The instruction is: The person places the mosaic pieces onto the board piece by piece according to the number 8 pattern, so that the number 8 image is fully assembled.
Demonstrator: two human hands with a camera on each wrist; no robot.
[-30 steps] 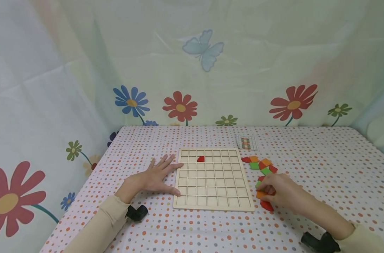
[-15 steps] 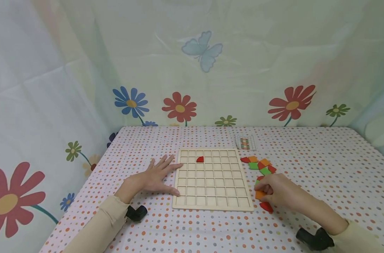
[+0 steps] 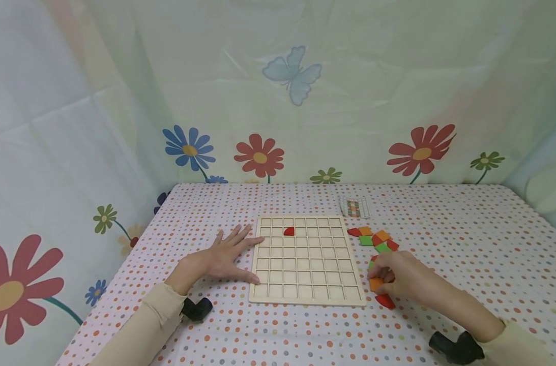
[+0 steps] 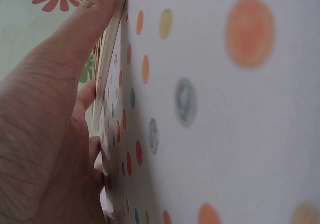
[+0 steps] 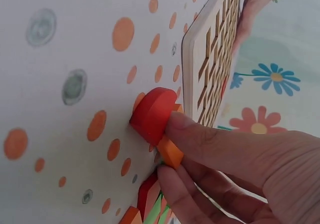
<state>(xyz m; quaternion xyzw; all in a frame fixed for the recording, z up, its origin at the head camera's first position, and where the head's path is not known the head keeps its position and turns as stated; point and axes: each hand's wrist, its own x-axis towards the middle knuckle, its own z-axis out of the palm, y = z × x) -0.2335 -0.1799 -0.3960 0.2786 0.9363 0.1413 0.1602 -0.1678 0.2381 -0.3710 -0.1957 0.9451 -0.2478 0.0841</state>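
My left hand (image 3: 220, 259) lies spread with straight fingers at the left of a wooden grid board (image 3: 303, 301). Its thumb and index finger rest on the board's left rim. One red quarter-circle tile (image 3: 289, 232) sits in a cell in the board's second row. Right of the board, my right hand (image 3: 403, 274) reaches into a cluster of coloured tiles, fingers curled. In the right wrist view, an orange tile (image 5: 170, 152) is pinched between thumb and index finger. A red curved tile (image 5: 156, 114) lies right at the thumb tip. Other tiles are partly hidden by the hand.
Behind my right hand lie more tiles, among them a green tile (image 3: 366, 240), an orange tile (image 3: 382, 235) and a red tile (image 3: 353, 232). A small pattern card (image 3: 354, 207) lies beyond the board's far right corner. Dotted cloth (image 3: 278, 335) covers the table.
My right fingers have shifted slightly at the tiles, and a red tile seen under them earlier is now hidden. The left hand stays at the rim. The head view has drifted slightly.
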